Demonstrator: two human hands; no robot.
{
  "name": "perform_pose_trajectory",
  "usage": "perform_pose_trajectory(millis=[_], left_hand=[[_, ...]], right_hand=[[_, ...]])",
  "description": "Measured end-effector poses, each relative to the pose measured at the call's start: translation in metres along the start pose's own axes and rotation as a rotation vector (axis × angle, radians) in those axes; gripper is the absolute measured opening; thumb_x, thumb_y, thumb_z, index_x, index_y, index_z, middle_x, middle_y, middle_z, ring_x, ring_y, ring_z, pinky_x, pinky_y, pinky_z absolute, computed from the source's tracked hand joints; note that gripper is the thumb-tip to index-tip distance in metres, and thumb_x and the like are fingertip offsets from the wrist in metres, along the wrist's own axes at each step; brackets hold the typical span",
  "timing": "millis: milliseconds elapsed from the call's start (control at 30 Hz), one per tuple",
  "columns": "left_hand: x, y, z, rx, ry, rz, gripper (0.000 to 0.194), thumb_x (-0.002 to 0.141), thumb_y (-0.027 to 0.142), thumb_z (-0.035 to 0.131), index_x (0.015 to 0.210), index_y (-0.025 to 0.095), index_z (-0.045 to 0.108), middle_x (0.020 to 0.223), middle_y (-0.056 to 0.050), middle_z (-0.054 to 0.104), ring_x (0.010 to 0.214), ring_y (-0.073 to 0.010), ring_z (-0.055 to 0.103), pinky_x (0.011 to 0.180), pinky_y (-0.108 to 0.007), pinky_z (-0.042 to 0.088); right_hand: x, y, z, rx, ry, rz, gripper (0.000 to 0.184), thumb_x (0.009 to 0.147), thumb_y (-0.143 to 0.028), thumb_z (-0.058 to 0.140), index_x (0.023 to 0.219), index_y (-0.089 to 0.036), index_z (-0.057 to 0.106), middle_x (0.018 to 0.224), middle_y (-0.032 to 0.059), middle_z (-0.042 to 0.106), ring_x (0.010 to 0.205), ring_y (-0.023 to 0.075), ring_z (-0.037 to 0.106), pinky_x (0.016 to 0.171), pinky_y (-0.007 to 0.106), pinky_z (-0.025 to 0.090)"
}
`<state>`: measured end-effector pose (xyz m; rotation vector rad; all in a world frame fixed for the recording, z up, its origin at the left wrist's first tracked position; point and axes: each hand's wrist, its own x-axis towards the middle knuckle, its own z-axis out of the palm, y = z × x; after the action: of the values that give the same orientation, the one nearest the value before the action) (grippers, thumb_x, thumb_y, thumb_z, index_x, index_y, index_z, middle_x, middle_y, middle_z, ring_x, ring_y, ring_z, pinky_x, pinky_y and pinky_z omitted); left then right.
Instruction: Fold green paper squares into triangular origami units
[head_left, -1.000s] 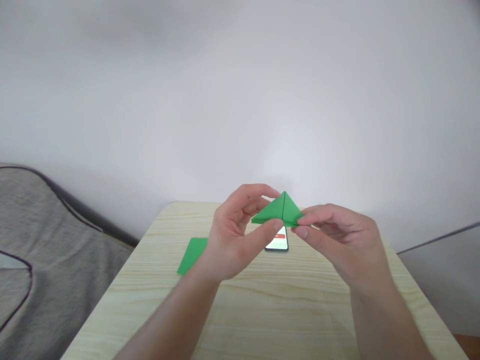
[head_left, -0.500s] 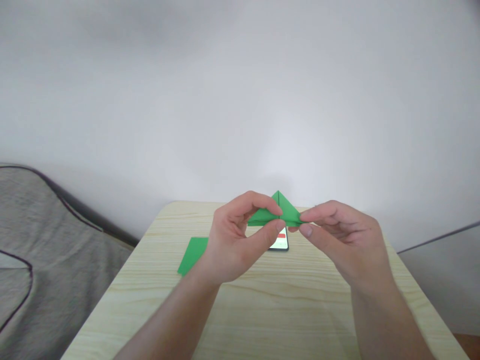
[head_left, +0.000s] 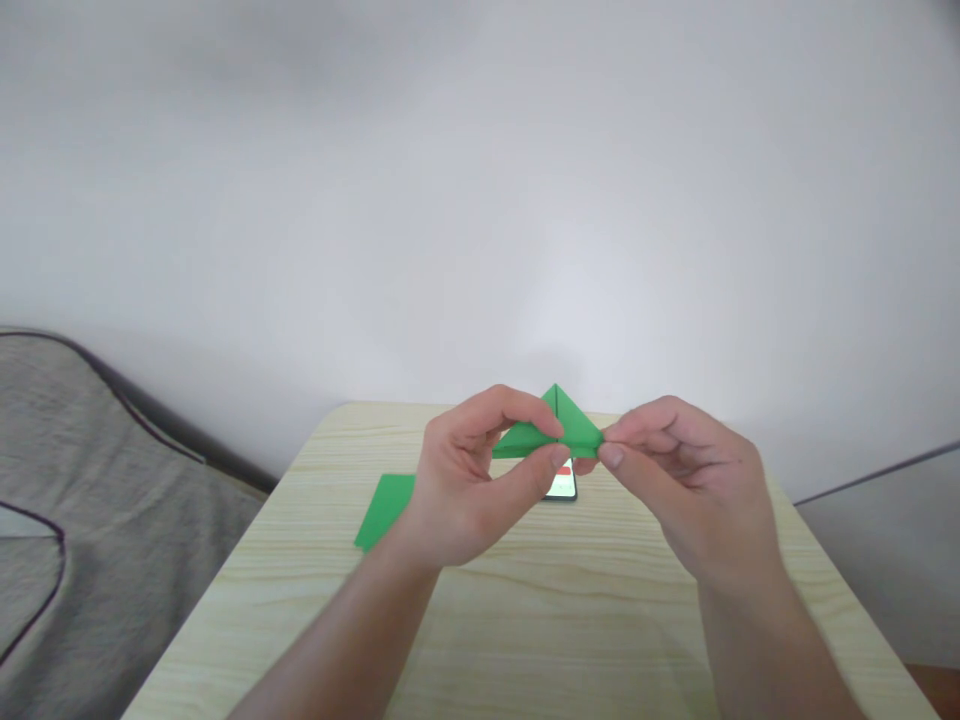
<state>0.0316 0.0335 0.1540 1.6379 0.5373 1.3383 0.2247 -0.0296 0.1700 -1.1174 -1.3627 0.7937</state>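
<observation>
A piece of green paper (head_left: 576, 420), folded into a triangle with its point up, is held above the table between both hands. A dark crease line runs down its middle, and a narrow strip lies along its lower edge. My left hand (head_left: 480, 480) pinches it near the centre of that edge between thumb and index finger, covering part of the left half. At the right corner, the thumb and fingertips of my right hand (head_left: 690, 480) are closed on the paper. Another green paper sheet (head_left: 385, 508) lies on the table, partly hidden behind my left wrist.
Behind the folded paper, a phone (head_left: 562, 484) with a lit screen lies on the pale wood-grain table (head_left: 555, 620). A white wall (head_left: 480, 200) rises at the table's far edge. Grey fabric with dark piping (head_left: 135, 520) stands to the left.
My right fingertips have closed more tightly on the right corner. The lower strip shows a little wider and flatter. My left hand has hardly moved.
</observation>
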Motion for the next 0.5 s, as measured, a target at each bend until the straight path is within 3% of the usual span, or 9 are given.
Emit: perform_pose_trajectory(millis=[167,500], left_hand=[[0.0005,-0.0014,0.0027,-0.027,-0.020,0.058,0.014,0.084,0.012,0.080,0.093,0.018,0.072,0.083,-0.002,0.073,0.073,-0.0120,0.064,0.070,-0.026,0.052],[0.0004,-0.0022,0.0018,-0.132,-0.101,0.004,0.008,0.091,0.014,0.075,0.098,0.018,0.074,0.085,-0.004,0.074,0.077,-0.0146,0.067,0.071,-0.028,0.055]], right_hand=[[0.0013,0.0026,0.0066,0.103,-0.010,0.021,0.020,0.091,-0.023,0.077,0.109,-0.026,0.069,0.092,0.0016,0.079,0.085,0.0193,0.075,0.077,0.032,0.059],[0.0011,0.0006,0.0089,0.185,0.013,0.024,0.012,0.091,-0.014,0.074,0.094,-0.024,0.068,0.080,-0.0010,0.075,0.074,0.0159,0.071,0.069,0.029,0.055]])
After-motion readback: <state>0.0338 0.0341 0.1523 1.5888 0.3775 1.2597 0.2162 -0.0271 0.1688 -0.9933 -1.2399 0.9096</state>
